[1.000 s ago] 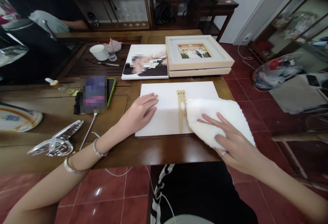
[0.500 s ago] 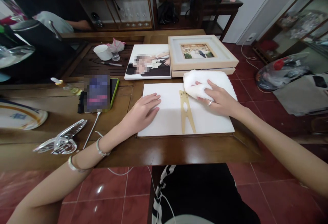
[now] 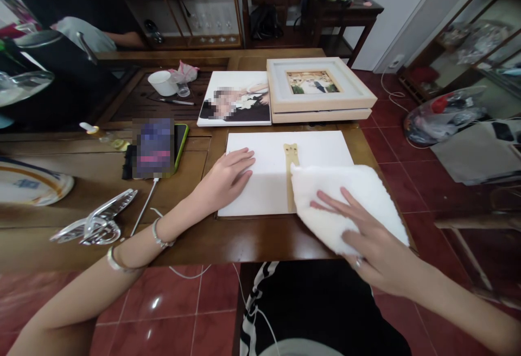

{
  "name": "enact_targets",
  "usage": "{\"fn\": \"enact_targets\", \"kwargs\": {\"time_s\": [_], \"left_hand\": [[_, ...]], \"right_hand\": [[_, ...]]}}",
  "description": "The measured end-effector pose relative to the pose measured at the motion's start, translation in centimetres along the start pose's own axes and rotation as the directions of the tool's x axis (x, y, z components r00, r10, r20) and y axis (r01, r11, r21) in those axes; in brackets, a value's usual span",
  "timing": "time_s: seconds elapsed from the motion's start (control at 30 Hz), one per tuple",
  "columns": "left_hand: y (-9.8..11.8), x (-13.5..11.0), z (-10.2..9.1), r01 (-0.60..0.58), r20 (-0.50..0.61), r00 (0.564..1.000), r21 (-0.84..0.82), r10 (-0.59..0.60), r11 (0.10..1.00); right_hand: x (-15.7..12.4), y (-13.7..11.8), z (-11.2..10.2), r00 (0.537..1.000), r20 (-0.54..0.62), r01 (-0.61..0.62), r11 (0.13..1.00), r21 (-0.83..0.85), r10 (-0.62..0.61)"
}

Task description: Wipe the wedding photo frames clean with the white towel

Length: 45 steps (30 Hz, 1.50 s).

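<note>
My left hand (image 3: 232, 179) lies flat on the left part of a white rectangular panel (image 3: 264, 182), its fingers stretched out. A tan forked piece (image 3: 290, 156) with small dark dots at its top lies on the middle of the panel. A fluffy white cloth (image 3: 358, 188) covers the panel's lower right and hangs over the table's front edge; it hides much of the forked piece. My right hand (image 3: 360, 231) grips the cloth, with some fingers spread on top of it and a ring on one finger.
Behind the panel stand a photo print (image 3: 236, 95) and stacked wooden picture frames (image 3: 319, 107). To the left are a phone (image 3: 181, 141), a dropper bottle (image 3: 108, 138), a clear shiny clip-like object (image 3: 101, 223) and a white cup (image 3: 163, 83). Another person (image 3: 89, 3) is at the far left.
My right hand has drawn the cloth toward me, from the panel's upper right to the front edge. The cloth has spread wider and covers part of the forked piece. My left hand stays put.
</note>
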<state>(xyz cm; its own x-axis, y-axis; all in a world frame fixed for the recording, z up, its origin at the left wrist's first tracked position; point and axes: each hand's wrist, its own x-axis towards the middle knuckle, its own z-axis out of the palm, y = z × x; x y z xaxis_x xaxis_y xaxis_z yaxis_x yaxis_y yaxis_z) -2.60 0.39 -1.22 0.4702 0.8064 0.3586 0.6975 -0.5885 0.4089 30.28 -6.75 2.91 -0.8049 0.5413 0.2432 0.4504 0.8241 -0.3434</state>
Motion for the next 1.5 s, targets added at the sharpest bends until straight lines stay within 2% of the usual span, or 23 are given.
{"fn": "enact_targets", "kwargs": {"time_s": [0.1, 0.2, 0.3, 0.4, 0.6, 0.7, 0.8, 0.97, 1.13, 1.3, 1.4, 1.5], "left_hand": [[0.0, 0.0, 0.0, 0.003, -0.002, 1.0, 0.001, -0.003, 1.0], [0.0, 0.0, 0.0, -0.003, -0.003, 1.0, 0.005, 0.003, 1.0], [0.0, 0.0, 0.0, -0.004, -0.004, 1.0, 0.004, 0.004, 1.0], [0.0, 0.0, 0.0, 0.0, -0.003, 1.0, 0.005, 0.0, 1.0], [0.0, 0.0, 0.0, -0.002, -0.004, 1.0, 0.005, 0.002, 1.0], [0.0, 0.0, 0.0, -0.002, -0.002, 1.0, 0.007, 0.002, 1.0], [0.0, 0.0, 0.0, 0.006, 0.002, 1.0, 0.008, -0.006, 1.0], [0.0, 0.0, 0.0, -0.005, 0.001, 1.0, 0.012, 0.005, 1.0], [-0.1, -0.1, 0.0, 0.009, 0.005, 1.0, 0.01, -0.009, 1.0], [-0.1, -0.1, 0.1, -0.012, -0.003, 1.0, 0.014, 0.012, 1.0], [-0.2, 0.0, 0.1, -0.015, 0.001, 1.0, 0.022, 0.015, 1.0], [-0.2, 0.0, 0.1, -0.013, -0.001, 1.0, 0.021, 0.013, 1.0]], "right_hand": [[-0.7, -1.5, -0.4, 0.99, 0.084, 0.116, 0.993, 0.009, -0.117], [-0.2, -1.2, -0.7, 0.98, 0.107, 0.162, 0.986, 0.046, -0.166], [1.3, 0.7, -0.7, 0.99, 0.044, 0.134, 0.989, 0.059, -0.136], [3.3, 3.5, -0.7, 0.998, -0.001, 0.07, 0.998, -0.001, -0.07], [7.6, 9.3, -1.1, 0.998, -0.007, -0.07, 0.996, -0.059, 0.069], [9.1, 10.9, -1.2, 0.993, -0.017, -0.121, 0.988, -0.099, 0.12], [9.6, 11.4, -0.9, 0.994, -0.026, -0.112, 0.988, -0.102, 0.11], [8.0, 9.3, 0.0, 0.997, -0.055, -0.058, 0.993, -0.104, 0.052], [4.7, 4.2, 0.5, 1.0, -0.025, 0.01, 0.998, -0.069, -0.011], [2.4, -0.5, 1.5, 0.986, 0.041, 0.16, 0.987, -0.011, -0.16], [2.3, -1.3, 1.6, 0.973, 0.068, 0.221, 0.975, -0.013, -0.22], [3.4, -0.4, 1.1, 0.981, 0.09, 0.173, 0.985, 0.022, -0.174]]}}
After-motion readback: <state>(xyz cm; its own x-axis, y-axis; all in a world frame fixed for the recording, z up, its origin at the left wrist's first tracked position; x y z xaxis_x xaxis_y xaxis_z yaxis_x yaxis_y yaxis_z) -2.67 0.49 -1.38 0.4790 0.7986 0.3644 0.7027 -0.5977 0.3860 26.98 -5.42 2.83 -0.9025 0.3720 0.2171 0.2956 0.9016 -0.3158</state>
